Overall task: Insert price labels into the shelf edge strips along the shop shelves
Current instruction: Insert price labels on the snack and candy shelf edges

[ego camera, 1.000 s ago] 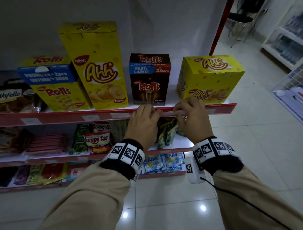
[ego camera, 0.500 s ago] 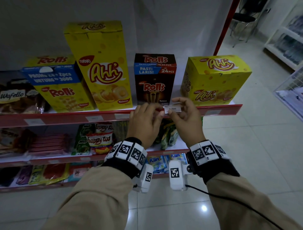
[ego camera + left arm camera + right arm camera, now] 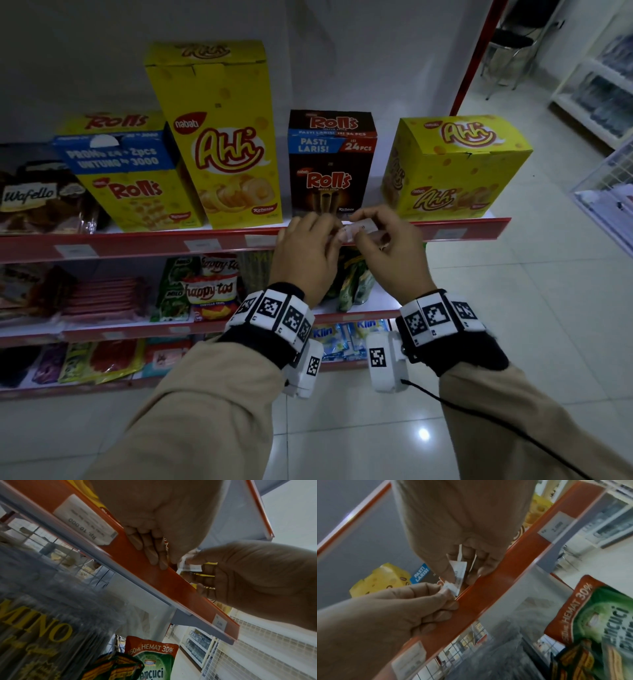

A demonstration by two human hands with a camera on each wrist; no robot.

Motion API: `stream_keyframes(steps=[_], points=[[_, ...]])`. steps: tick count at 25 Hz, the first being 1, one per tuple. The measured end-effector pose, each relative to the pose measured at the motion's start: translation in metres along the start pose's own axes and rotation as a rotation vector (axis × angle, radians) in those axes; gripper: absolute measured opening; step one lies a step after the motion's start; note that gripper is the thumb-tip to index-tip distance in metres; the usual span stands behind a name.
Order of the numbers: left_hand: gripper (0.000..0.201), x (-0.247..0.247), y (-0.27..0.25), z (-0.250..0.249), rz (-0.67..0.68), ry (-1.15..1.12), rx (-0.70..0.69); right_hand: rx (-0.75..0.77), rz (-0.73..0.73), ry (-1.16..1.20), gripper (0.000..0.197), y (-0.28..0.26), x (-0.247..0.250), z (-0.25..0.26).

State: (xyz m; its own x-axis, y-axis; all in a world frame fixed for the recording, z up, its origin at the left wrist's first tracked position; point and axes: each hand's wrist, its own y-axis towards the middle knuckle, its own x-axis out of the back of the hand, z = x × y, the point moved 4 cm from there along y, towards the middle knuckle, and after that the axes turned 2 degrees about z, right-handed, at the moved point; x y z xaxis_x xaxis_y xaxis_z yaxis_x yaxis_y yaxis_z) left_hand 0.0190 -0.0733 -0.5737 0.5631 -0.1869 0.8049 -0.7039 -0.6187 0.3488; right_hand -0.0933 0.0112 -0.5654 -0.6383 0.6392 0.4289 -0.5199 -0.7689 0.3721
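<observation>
Head view: both hands, left and right, pinch a price label at the red edge strip; its print is unreadable.

Both arms reach forward, sleeves side by side, wrists banded. Left hand and right hand meet at the strip, knuckles up. Each pinches an end of the label between thumb and forefinger, the other fingers curled against the strip's face.
</observation>
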Motion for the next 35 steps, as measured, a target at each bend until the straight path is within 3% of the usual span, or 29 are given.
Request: stream_keyframes(steps=[2, 5, 13, 17, 24, 35], points=[[0.015, 0.005, 0.0, -0.001, 0.037, 0.029, -0.051, 0.077, -0.007, -0.19, 0.01, 0.001, 0.005, 0.002], [0.018, 0.011, -0.002, -0.001, 0.087, 0.16, -0.116, 0.071, -0.071, -0.191, 0.011, 0.005, 0.011, 0.0], [0.025, 0.028, -0.012, 0.026, 0.057, 0.165, -0.049, 0.181, -0.084, -0.302, 0.01, 0.009, -0.015, 0.006], [0.031, 0.024, -0.011, 0.024, 0.04, 0.145, -0.051, 0.196, -0.039, -0.398, 0.011, 0.007, -0.024, 0.003], [0.017, 0.019, -0.011, 0.025, -0.021, 0.242, -0.104, 0.247, -0.018, -0.508, 0.017, 0.001, -0.021, -0.004], [0.021, 0.014, -0.014, 0.025, -0.001, 0.245, -0.054, 0.246, 0.097, -0.786, 0.014, -0.002, -0.022, 0.0]])
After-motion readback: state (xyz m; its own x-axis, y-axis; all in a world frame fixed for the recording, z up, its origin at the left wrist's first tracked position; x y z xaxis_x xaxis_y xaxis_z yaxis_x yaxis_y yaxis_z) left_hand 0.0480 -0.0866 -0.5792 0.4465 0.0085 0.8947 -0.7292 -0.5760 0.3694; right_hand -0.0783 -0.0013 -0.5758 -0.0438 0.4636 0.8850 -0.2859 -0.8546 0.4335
